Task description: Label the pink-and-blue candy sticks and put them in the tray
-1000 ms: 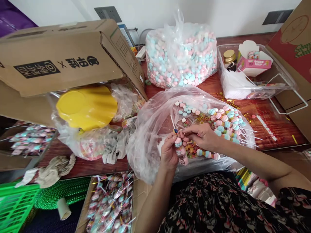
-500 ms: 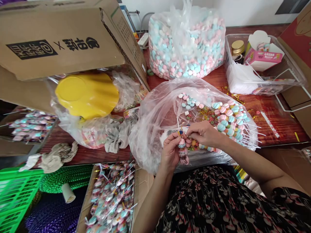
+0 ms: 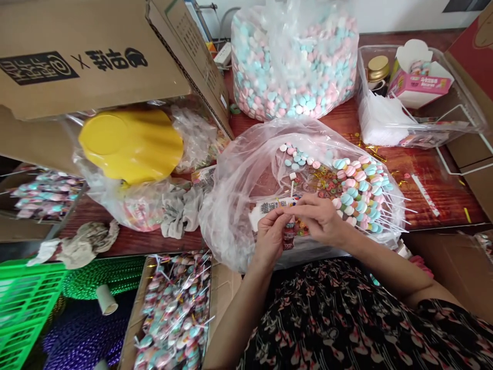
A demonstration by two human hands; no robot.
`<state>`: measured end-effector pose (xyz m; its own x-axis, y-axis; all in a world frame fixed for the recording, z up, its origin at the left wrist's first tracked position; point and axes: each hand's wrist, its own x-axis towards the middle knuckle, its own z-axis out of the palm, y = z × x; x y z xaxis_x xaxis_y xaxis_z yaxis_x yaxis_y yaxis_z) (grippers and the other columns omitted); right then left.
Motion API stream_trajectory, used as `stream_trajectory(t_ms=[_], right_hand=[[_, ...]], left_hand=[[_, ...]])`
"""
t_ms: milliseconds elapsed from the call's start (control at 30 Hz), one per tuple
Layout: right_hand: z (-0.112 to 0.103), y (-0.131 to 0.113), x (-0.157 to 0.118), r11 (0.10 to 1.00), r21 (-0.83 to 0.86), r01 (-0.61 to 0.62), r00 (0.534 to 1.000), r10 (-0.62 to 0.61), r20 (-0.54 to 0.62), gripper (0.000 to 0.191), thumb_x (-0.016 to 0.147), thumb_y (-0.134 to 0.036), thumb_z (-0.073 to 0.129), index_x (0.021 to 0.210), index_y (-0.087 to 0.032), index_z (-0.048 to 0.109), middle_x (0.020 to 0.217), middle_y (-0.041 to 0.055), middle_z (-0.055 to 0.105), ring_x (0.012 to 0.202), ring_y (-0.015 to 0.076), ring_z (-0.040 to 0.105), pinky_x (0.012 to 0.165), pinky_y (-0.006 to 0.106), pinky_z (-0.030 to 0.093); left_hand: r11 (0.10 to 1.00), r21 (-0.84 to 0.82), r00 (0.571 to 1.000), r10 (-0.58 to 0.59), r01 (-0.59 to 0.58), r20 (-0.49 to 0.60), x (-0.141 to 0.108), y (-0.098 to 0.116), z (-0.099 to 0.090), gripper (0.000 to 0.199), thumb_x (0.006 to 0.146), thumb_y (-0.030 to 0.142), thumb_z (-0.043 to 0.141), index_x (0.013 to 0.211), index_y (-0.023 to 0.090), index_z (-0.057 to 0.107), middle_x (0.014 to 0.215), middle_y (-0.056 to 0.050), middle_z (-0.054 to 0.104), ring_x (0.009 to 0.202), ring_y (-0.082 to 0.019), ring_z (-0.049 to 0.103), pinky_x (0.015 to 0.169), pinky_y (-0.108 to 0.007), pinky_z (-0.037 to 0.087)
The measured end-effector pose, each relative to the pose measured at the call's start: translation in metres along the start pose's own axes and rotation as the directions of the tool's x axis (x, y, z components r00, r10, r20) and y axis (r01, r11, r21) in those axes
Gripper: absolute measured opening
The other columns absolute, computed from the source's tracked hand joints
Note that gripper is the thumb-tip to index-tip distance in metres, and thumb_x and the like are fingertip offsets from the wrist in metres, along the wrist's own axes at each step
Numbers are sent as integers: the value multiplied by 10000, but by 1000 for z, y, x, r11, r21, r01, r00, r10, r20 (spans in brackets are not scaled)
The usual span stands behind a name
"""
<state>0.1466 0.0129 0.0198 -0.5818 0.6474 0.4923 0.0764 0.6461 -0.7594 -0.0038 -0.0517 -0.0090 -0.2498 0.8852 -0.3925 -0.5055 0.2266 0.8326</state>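
My left hand (image 3: 271, 239) is closed around a small pink and red candy stick (image 3: 288, 237), and its top is hidden by my fingers. My right hand (image 3: 318, 218) reaches across, with its fingertips pinched against my left fingers at the top of the stick. Just below them a white printed strip (image 3: 267, 208) lies on a clear plastic bag (image 3: 234, 205). That bag holds rows of pink and blue candy skewers (image 3: 358, 192) and small coloured ring candies (image 3: 327, 187).
Behind stands a large bag of pink and blue candies (image 3: 295, 64). A yellow lid (image 3: 131, 144) and a cardboard box (image 3: 88, 61) sit left. A plastic bin (image 3: 419, 97) stands right. Below lie a tray of wrapped candy sticks (image 3: 173, 313) and a green basket (image 3: 26, 308).
The candy stick now sits lower in my left hand, with less of its pink top showing. The whole scene has shifted slightly upward in view.
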Motion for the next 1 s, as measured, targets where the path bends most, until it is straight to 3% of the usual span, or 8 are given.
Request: stream_trajectory(t_ms=[167,333,567,767,900,1000], right_hand=[[13,18,-5,1000,-26,-14,997,16,74,339,904,-77,480,1107,-200,722,824,46,650,726,136,589,660,255,486],[7,22,-5,999,-40,-30,994,34,109,351,870,-46,477,1065,-192,730,839,47,679,737,133,612,667,245,491],[12,20,-6,994,-103,24,997,-16,75,365,817,-19,481,1035,-180,726,795,36,645,683,127,564,616,232,454],[19,25,-9,989,-148,22,998,-13,59,381,811,-22,474,1065,-193,701,821,35,639,690,128,568,606,229,457],[21,24,-12,989,-150,9,1000,-5,23,465,820,-18,464,1204,-214,638,831,30,641,713,136,578,652,245,487],[22,21,-17,992,-96,-81,994,73,-77,470,863,-82,503,1309,-221,556,841,18,640,732,134,585,682,255,496]], left_hand=[[995,85,998,60,-60,-3,0,-7,0,171,679,296,806,805,196,747,709,-4,702,672,-132,665,654,-258,569],[995,94,999,44,-44,1,-1,-9,-6,201,661,291,814,829,189,769,744,-23,724,650,-134,650,607,-258,559],[994,100,998,38,-42,40,-3,-8,-8,182,676,302,814,818,192,780,772,-28,734,673,-129,650,642,-261,568],[997,67,1000,28,-28,3,0,-11,-10,213,679,358,822,755,168,761,692,-17,694,596,-106,619,595,-239,535],[996,82,999,33,-34,23,3,-13,-14,212,690,359,826,727,169,740,641,-1,658,562,-92,595,570,-217,508],[995,86,999,40,-41,7,4,-14,-18,211,709,362,815,719,175,717,633,12,646,533,-80,568,544,-201,480]])
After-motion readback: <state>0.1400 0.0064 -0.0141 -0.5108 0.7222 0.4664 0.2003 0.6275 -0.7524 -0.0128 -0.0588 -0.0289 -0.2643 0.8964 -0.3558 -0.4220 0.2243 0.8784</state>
